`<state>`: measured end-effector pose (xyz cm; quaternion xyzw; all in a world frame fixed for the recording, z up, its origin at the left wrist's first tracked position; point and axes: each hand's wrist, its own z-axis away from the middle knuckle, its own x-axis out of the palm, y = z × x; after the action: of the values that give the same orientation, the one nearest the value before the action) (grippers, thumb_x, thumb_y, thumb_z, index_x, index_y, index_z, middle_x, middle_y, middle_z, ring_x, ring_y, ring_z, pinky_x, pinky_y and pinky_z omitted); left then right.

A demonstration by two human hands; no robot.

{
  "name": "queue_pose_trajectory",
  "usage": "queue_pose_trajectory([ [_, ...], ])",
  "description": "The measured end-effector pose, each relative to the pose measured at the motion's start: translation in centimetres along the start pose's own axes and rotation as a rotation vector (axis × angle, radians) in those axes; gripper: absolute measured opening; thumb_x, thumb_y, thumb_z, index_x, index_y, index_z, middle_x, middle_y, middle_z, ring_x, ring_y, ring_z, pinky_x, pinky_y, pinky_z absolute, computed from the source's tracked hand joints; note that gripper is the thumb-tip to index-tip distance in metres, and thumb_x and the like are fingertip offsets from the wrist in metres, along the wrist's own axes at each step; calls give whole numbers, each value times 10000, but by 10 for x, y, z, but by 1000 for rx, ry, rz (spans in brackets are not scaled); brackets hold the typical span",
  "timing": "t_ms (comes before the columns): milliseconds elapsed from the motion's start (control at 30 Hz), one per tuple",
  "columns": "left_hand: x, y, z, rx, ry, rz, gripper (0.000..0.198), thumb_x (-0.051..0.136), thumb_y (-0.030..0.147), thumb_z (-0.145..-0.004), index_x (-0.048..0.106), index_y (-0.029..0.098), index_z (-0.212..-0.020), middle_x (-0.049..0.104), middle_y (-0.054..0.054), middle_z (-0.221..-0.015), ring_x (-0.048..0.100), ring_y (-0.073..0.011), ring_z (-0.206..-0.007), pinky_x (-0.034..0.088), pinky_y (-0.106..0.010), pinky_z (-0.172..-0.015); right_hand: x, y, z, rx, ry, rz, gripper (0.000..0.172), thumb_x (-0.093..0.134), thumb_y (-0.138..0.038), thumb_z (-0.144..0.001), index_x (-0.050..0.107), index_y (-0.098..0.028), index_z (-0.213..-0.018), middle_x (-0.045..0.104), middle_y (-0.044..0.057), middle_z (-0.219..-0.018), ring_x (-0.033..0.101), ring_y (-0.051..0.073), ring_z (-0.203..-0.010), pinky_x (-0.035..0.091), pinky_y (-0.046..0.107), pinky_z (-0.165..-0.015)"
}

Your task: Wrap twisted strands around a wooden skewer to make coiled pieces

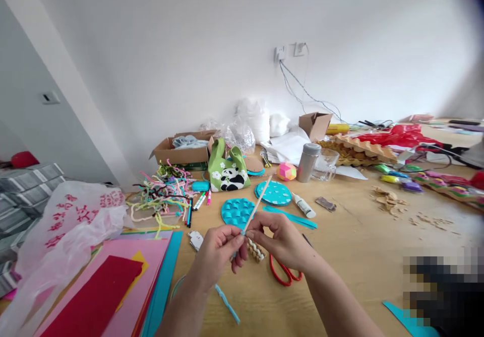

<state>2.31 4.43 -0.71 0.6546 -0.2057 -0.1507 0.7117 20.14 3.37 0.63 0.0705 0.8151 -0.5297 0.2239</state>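
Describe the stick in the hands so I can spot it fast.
On the wooden table, find the two bumpy teal discs near the middle. Just in front of them, left hand and right hand pinch the low end of a thin pale stick. It slants up across the discs, straight and bare, unlike the fuzzy pipe cleaners further left.

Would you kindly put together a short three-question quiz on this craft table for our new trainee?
1. True or false: the right hand grips the red-handled scissors.
2. What do the left hand and the right hand pinch between them?
A. a thin pale stick
B. a marker pen
C. a glue tube
3. Fill in: the green bag standing behind the teal discs shows a picture of a ____.

Key: 1 false, the scissors lie on the table by the right wrist; 2 A; 3 panda.
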Motion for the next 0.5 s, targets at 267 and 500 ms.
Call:
queue_pose_trajectory([
  [267,-10,-8,-4,-186,-79,208,288,663,406,-770,639,120,-773,584,-3,-569,427,-36,-405,227,-154,-357,0,11,-3,25,-61,-47,238,599,-347,-868,652,-155,-738,664,36,-739,577,147,-689,446,267,-646],
  [500,-11,-12,-5,-236,-114,291,243,685,363,-758,660,124,-788,601,-6,-572,439,-41,-407,232,-153,-356,-3,15,-2,40,-82,-94,249,624,-372,-848,671,-149,-748,675,41,-728,599,151,-676,475,277,-647],
])
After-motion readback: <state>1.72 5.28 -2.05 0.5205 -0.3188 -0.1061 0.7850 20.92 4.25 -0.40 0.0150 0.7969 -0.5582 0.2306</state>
